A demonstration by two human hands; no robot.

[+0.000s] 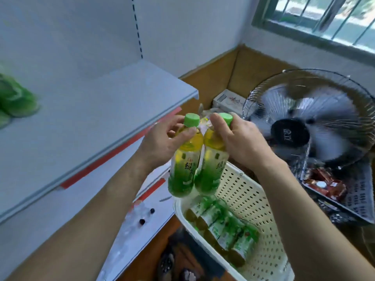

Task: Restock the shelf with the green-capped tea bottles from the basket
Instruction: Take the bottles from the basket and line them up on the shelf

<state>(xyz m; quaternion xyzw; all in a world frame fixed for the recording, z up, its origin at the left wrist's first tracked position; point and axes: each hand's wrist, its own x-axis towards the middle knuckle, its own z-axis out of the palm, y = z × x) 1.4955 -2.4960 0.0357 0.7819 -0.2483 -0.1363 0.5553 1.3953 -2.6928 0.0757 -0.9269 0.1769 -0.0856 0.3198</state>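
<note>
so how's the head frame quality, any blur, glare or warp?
Head view: bottles on the shelf at far left smear into green blur; the fan blades blur too. The two held bottles, left and right, stay fairly sharp. Wide-angle warp bends the shelf edge. The window is bright, not blown out.

Small shop; price-strip shelf [113, 110]

The grey shelf board [97, 110] has a red strip along its front edge, and a blurred cluster of green caps [14, 100] stands at its far left. On a lower board [142, 226] lie two small dark bits. A cream perforated basket [253, 209] sits on the brown floor [253, 63] — bottles [223, 226] lying flat inside.
</note>
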